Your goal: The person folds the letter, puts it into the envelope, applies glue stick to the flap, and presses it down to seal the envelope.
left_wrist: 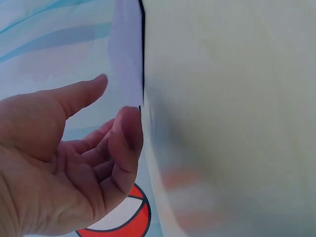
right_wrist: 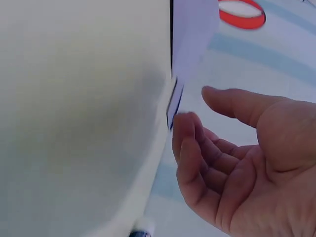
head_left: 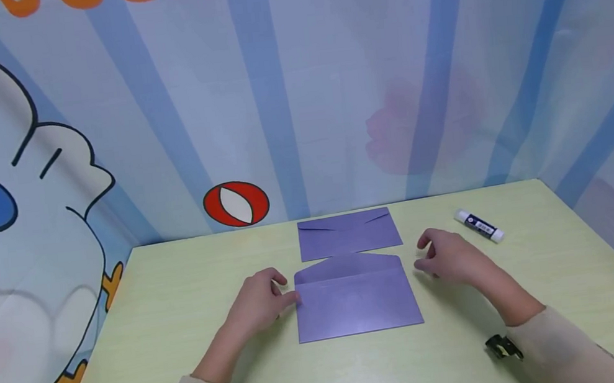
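Here, left grip [head_left: 255,302] and right grip [head_left: 448,256] are relaxed, empty; better steady the envelope [head_left: 358,304] between them by both edges.

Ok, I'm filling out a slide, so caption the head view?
Left hand and right hand flank an open-flapped purple envelope; a second purple envelope lies beyond, a glue stick at right.

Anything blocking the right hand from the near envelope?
Nothing visible: only a narrow strip of table shows between the right hand and the near envelope; the glue stick lies on the hand's other side.
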Demonstrator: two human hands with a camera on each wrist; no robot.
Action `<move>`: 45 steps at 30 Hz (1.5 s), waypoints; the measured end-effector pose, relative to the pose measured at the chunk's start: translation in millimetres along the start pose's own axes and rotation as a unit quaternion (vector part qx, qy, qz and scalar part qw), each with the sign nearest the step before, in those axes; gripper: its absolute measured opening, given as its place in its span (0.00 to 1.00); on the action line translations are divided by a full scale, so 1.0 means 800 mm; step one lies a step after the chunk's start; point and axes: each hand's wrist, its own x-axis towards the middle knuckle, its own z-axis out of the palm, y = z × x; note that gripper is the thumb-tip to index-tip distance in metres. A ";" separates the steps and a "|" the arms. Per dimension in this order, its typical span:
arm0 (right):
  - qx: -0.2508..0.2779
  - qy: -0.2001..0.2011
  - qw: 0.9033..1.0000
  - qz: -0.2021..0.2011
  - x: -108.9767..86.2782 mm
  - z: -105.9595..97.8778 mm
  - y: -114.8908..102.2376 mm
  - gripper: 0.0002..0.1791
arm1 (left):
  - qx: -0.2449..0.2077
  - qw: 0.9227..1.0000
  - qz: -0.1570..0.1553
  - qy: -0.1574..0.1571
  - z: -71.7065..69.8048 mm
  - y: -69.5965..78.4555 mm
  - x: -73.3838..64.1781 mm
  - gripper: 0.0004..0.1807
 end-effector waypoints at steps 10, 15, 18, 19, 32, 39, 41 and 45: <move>-0.046 0.083 0.995 0.018 0.015 -0.050 0.050 0.30 | 0.011 0.992 0.067 0.110 -0.016 -0.001 0.012 0.27; -0.084 0.131 0.988 0.020 0.021 -0.062 0.074 0.33 | 0.067 0.979 0.123 0.149 -0.021 -0.001 0.017 0.30; -0.106 0.151 0.982 0.032 0.023 -0.064 0.086 0.34 | 0.099 0.969 0.152 0.165 -0.024 -0.002 0.021 0.31; -0.113 0.155 0.981 0.036 0.023 -0.065 0.090 0.34 | 0.110 0.967 0.160 0.168 -0.025 -0.002 0.023 0.31; -0.147 0.122 0.980 0.047 0.034 -0.074 0.114 0.33 | 0.168 0.952 0.193 0.166 -0.025 -0.002 0.041 0.39; -0.141 0.097 0.984 0.050 0.037 -0.076 0.113 0.20 | 0.157 0.953 0.198 0.167 -0.024 0.003 0.041 0.38; -0.138 0.091 0.985 0.053 0.037 -0.076 0.113 0.17 | 0.155 0.954 0.197 0.166 -0.022 0.004 0.041 0.38; -0.133 0.070 0.987 0.061 0.035 -0.075 0.112 0.14 | 0.152 0.955 0.195 0.164 -0.020 0.005 0.041 0.39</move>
